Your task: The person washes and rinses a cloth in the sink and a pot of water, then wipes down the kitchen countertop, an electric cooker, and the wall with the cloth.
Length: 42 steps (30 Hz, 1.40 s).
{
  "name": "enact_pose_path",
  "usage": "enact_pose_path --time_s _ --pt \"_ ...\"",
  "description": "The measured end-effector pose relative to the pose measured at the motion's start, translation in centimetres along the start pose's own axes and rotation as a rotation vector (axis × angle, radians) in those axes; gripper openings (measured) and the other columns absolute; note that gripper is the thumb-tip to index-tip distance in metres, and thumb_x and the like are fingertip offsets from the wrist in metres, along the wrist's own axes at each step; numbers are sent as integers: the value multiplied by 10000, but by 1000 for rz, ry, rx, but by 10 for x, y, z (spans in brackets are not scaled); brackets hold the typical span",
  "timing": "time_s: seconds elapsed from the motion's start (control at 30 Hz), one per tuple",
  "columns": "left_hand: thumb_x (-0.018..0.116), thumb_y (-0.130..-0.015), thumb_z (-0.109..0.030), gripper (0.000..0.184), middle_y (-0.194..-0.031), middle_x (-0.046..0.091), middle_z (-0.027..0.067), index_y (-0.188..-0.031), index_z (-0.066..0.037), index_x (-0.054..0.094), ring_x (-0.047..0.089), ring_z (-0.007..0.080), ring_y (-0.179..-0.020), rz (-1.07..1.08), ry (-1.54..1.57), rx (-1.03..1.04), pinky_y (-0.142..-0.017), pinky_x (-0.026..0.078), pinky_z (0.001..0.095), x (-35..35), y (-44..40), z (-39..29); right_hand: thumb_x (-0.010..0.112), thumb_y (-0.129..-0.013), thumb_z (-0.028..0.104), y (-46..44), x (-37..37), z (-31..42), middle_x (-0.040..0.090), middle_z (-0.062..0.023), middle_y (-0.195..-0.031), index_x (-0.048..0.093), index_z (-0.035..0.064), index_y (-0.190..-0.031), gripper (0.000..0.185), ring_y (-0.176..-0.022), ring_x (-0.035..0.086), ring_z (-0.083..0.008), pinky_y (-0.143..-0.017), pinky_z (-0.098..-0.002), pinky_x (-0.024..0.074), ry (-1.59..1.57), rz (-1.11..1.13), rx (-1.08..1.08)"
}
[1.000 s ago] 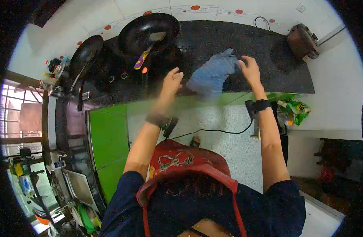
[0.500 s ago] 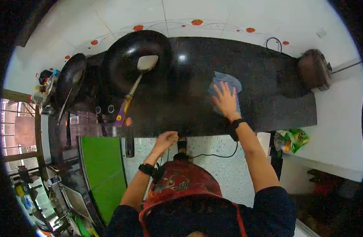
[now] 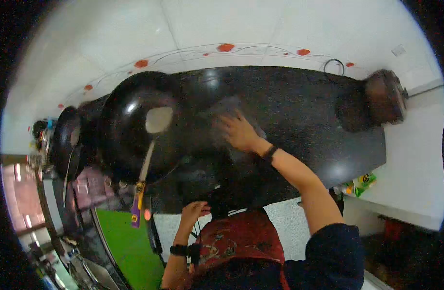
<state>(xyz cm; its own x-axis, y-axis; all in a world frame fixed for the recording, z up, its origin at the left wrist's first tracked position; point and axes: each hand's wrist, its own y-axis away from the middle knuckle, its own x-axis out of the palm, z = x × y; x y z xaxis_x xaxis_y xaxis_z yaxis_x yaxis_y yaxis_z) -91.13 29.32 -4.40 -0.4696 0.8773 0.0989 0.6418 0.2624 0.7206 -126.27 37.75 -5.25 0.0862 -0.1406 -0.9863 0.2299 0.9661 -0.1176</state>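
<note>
My right hand lies flat with fingers spread on a blue-grey cloth, pressing it against the black countertop. Motion blurs the cloth and fingertips. Close to my body, my left hand hovers by the counter's front edge, fingers loosely bent and nothing visible in them. Left of the cloth sits a large black wok. A spatula rests in it, its purple and yellow handle sticking out over the front.
Farther left are a second dark pan and several containers. A brown box-like object stands at the right end of the counter by the wall. Below that end is a green packet. Under the counter is a green panel.
My right hand has swept the cloth left across the countertop, toward the wok. The view has shifted, and my left hand stays near the front edge.
</note>
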Motion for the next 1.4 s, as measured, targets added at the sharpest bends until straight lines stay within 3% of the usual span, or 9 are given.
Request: enact_pose_path --time_s 0.1,0.33,0.53,0.73,0.93,1.0,1.2,1.27,1.4 --pt "548 -899 -270 365 -924 646 156 -1064 53 582 643 209 -822 -99 46 44 -757 522 307 12 7 0 430 -882 380 -49 4 -76 395 -86 -1372 400 236 -1340 480 -1287 337 -275 -1054 -566 169 22 -270 231" --pt "556 -893 -266 361 -942 637 122 -1115 19 563 622 189 -813 -430 25 26 -740 509 289 39 33 15 457 -864 405 -20 3 -154 397 -73 -1377 452 235 -1296 464 -1276 355 -245 -1045 -575 175 32 -302 169" --pt "580 -870 -326 401 -1008 618 110 -1113 -8 566 613 190 -836 -498 75 -13 -719 499 302 113 53 18 511 -845 305 220 -64 -306 419 -71 -1345 475 168 -1256 435 -1247 370 -251 -985 -512 286 237 -346 541" --pt "581 -877 -265 341 -946 640 99 -1099 -6 577 620 163 -821 -357 -118 -70 -704 498 281 231 22 -21 440 -888 372 437 -79 -402 348 -77 -1408 403 194 -1336 483 -1274 343 -254 -1036 -527 220 371 -305 936" --pt "595 -862 -207 332 -1114 578 152 -1133 -16 573 579 233 -978 -88 -596 291 -839 463 316 315 -52 -27 418 -884 413 436 -67 -325 341 -134 -1406 401 81 -1330 556 -1318 277 -303 -1041 -589 147 300 -310 1088" --pt "595 -848 -192 358 -1260 468 205 -1168 -36 557 480 308 -1136 -82 -912 636 -945 396 356 341 -62 -33 447 -853 394 415 -83 -241 335 -156 -1405 420 61 -1306 563 -1325 260 -325 -1043 -598 134 193 -207 952" --pt "589 -837 -217 478 -1376 314 252 -1274 -71 463 306 407 -1263 -59 -1049 630 -1036 282 418 392 -71 -49 580 -789 373 414 -72 -66 271 -103 -1447 385 130 -1339 632 -1356 204 -269 -1070 -565 109 -271 -75 472" --pt "616 -815 -278 583 -1414 242 254 -1326 -94 403 239 415 -1300 34 -1029 706 -1027 264 504 390 -82 -39 558 -802 375 435 -73 -80 309 -93 -1428 390 147 -1338 606 -1339 245 -251 -1068 -560 129 -229 -103 389" --pt "670 -750 -385 752 -1480 78 202 -1380 -156 330 67 424 -1354 108 -1232 504 -943 196 698 397 -72 -30 486 -862 280 505 -125 -180 352 -80 -1396 368 185 -1353 514 -1286 319 -239 -1072 -522 159 42 184 756"
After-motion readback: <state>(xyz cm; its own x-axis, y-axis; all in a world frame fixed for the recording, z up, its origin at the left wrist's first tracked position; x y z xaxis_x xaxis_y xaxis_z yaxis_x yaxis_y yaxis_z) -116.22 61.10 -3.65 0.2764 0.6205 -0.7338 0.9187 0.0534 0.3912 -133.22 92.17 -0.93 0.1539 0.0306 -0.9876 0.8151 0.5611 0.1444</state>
